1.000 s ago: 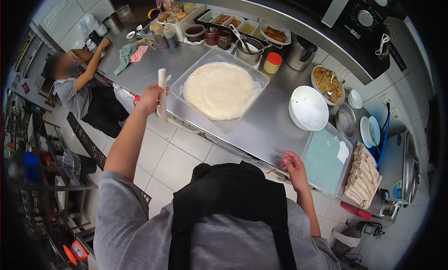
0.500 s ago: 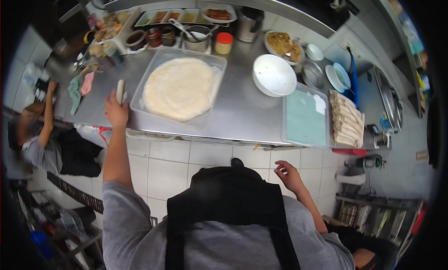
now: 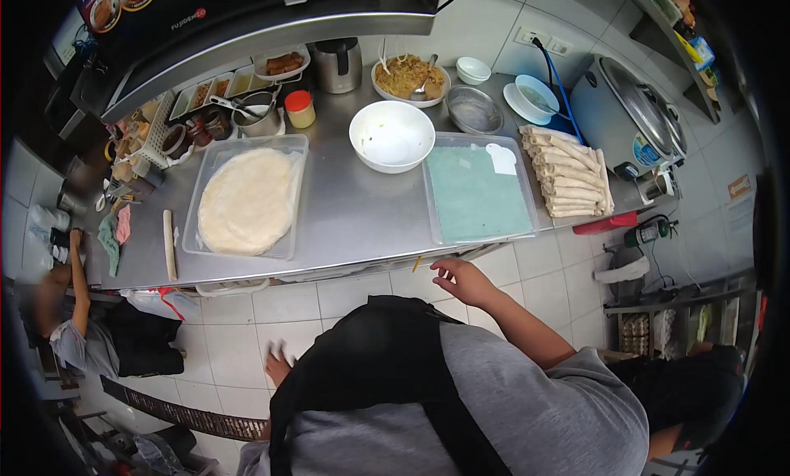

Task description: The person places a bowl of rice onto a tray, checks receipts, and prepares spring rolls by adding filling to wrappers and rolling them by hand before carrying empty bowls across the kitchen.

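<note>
Low at my side, away from the counter, my left hand (image 3: 278, 363) is blurred but its fingers look spread, with nothing in them. My right hand (image 3: 462, 282) hangs just in front of the counter edge by the green board. Its fingers are loosely bent and apart, holding nothing. A thin pale roll (image 3: 169, 246), like an uncooked spring roll, lies alone on the left of the counter. Beside it, a clear plastic tray (image 3: 301, 159) holds a stack of round pale wrappers (image 3: 249, 201). More rolls (image 3: 568, 176) are piled at the right.
A green board (image 3: 479, 198) in a clear tray and a white bowl (image 3: 392, 137) stand on the steel counter (image 3: 337, 221). Behind are a bowl of filling (image 3: 410, 77), a metal bowl (image 3: 475, 110) and a red-lidded jar (image 3: 299, 109). Another person (image 3: 90, 336) crouches at the left.
My left hand has let go of the roll and dropped from the counter to my side. The roll stays on the counter. My view has turned right; my right hand is nearer the counter edge.
</note>
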`<state>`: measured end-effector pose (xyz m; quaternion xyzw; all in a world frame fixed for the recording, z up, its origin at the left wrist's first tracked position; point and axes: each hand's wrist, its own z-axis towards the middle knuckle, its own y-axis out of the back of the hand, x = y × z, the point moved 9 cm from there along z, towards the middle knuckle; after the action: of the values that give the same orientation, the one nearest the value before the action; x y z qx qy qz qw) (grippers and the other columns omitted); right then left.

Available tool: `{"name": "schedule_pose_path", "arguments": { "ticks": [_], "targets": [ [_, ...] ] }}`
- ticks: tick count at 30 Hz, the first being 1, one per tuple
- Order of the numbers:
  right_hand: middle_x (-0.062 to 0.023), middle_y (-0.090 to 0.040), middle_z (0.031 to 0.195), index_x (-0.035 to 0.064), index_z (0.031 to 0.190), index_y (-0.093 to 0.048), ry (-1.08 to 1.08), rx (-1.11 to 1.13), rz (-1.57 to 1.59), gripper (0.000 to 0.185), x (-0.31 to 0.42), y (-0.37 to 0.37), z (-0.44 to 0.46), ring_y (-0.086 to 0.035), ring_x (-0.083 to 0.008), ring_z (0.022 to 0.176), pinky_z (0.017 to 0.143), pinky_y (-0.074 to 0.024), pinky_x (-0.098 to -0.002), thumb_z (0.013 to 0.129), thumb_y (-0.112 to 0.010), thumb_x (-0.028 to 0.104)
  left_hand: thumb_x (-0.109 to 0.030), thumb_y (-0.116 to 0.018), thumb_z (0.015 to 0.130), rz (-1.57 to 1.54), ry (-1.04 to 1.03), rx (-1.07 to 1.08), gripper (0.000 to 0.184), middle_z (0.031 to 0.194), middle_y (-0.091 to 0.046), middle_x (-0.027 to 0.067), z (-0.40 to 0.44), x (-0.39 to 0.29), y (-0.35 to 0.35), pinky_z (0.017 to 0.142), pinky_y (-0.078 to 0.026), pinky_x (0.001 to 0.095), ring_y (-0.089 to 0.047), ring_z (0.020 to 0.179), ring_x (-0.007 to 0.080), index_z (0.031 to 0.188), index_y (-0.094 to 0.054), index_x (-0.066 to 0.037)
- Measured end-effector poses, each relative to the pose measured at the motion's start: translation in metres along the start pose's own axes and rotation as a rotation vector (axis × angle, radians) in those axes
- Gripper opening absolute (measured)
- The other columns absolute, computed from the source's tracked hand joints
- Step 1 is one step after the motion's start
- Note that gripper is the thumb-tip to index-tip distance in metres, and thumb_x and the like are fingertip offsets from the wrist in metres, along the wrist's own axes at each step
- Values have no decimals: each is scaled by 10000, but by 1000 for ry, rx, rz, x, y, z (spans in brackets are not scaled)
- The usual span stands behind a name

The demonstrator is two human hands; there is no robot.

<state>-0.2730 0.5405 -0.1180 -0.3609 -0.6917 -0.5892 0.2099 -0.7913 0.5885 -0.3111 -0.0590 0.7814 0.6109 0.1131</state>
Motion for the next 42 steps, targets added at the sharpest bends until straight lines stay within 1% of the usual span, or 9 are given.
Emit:
{"name": "schedule_pose_path", "arguments": {
  "ticks": [1,7,14,19,21,24,27,32,42],
  "targets": [
    [-117,-663,946,70,1155,-642,16,5,-1,309,-8,6,1,-629,-269,807,726,-516,-379,896,-678,234,-293,-690,865,-235,315,51,599,1397,-485,192,-5,74,-98,1053,-352,529,-496,1251,380,1406,-472,-157],
    [-55,-658,909,19,1144,-635,-176,96,676,327,-63,41,39,-633,-131,841,713,-514,-309,967,-611,293,-287,-692,870,-112,301,623,534,1262,-566,195,-108,75,-117,940,-442,503,-547,1154,386,1349,-516,-128],
    [-199,-586,1155,105,1515,-100,-313,138,1199,800,-26,57,184,-647,-253,887,768,-548,-396,962,-599,397,-159,-687,884,-312,205,-58,461,1195,-562,214,-51,-62,8,801,-535,408,-646,955,332,1308,-533,-66],
    [-196,-635,977,80,1514,-119,-336,89,774,878,-36,75,239,-667,-266,770,662,-579,-370,923,-593,526,-87,-656,906,-698,107,-161,463,1297,-487,178,-60,-193,40,788,-542,355,-662,925,253,1345,-509,-89],
    [-187,-624,894,38,1448,-259,-215,-150,513,810,-41,127,227,-642,-235,622,541,-545,-325,914,-595,545,-85,-665,902,-668,92,-162,469,1289,-496,159,-72,-229,52,757,-539,332,-658,946,241,1345,-512,-94],
    [-201,-506,1196,-20,1290,-424,8,-894,422,600,-115,243,197,-530,-285,1032,925,-421,-400,887,-707,324,-70,-658,902,-780,185,-196,416,1265,-513,156,-85,-240,53,742,-548,328,-654,947,236,1304,-551,-87],
    [-182,-560,1037,0,1283,-412,222,-1239,-514,532,-102,313,163,-622,-273,906,758,-510,-406,872,-702,173,-58,-642,905,-779,162,-272,344,1198,-559,150,-77,-251,67,728,-551,321,-657,898,236,1245,-604,-89],
    [-170,-569,1014,60,1394,-323,-335,-370,752,577,-235,276,270,-598,-232,531,382,-431,-283,884,-592,76,-53,-623,911,-903,-67,-249,268,1141,-610,121,6,-323,120,766,-536,293,-638,893,209,1177,-647,-69],
    [-125,-575,1055,102,1484,-263,-19,-404,634,659,-83,294,223,-517,-141,580,418,-433,-251,888,-535,25,-487,-455,999,-1096,8,-253,604,1428,-436,186,203,-434,126,989,-439,390,-483,1208,282,1450,-411,-88]
  ]
}}
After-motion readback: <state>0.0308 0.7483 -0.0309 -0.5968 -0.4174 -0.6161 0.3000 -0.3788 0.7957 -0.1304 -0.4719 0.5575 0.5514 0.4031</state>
